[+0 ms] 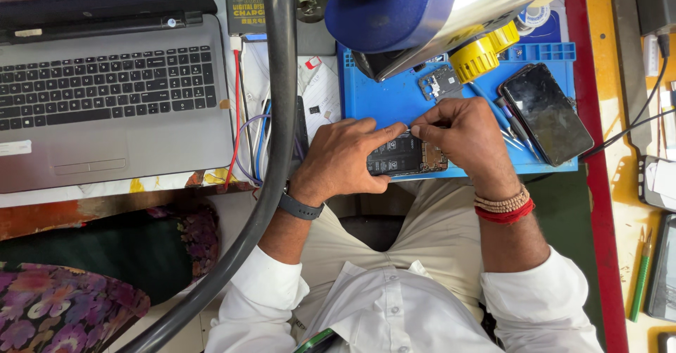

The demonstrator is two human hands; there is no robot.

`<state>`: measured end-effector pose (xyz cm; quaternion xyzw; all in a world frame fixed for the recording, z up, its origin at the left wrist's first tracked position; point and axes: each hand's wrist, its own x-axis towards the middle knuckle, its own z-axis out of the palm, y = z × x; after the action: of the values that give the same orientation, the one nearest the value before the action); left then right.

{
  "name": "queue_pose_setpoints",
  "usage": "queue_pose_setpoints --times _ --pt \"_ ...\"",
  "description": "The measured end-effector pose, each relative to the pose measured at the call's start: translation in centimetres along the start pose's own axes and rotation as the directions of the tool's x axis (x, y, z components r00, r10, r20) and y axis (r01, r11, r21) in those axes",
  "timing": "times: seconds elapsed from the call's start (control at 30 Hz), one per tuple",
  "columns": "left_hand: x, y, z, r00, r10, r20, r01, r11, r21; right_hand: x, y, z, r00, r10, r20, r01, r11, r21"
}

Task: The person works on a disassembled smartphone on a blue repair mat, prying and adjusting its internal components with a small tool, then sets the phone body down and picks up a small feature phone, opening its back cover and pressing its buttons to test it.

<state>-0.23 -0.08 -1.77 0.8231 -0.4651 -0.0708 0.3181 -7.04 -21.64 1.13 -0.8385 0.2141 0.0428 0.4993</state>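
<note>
Bare blue mat (373, 96) left of the hands: open strip, reachable. Thick black hose (280, 113) runs down the mat's left edge, blocking passage toward the laptop (113, 92). Microscope head (422, 15) overhangs the mat's far edge. Right side crowded: dark phone (548, 113), tools (510, 124), circuit board (440, 83).

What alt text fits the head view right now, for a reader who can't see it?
Both hands, left hand and right hand, work on an opened phone at the near edge of a blue mat. A dark phone screen lies to the right, a grey laptop to the left.
</note>
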Motion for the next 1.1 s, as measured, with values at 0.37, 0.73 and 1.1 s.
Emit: queue_pose_setpoints --times 0.37,0.73,1.1 --pt "0.2 0.5 -0.4 1.000 -0.017 0.025 0.017 1.000 0.001 -0.1 0.8 -0.6 0.999 -0.020 0.028 0.020 1.000 0.022" --pt "0.3 0.6 -0.2 1.000 0.008 -0.005 -0.008 1.000 -0.027 0.0 1.9 -1.7 0.997 -0.011 0.072 -0.002 0.985 0.172" --pt "0.3 0.7 -0.1 1.000 -0.008 0.004 0.008 1.000 -0.010 -0.7 0.0 -0.5 1.000 0.005 0.009 -0.006 1.000 0.017"
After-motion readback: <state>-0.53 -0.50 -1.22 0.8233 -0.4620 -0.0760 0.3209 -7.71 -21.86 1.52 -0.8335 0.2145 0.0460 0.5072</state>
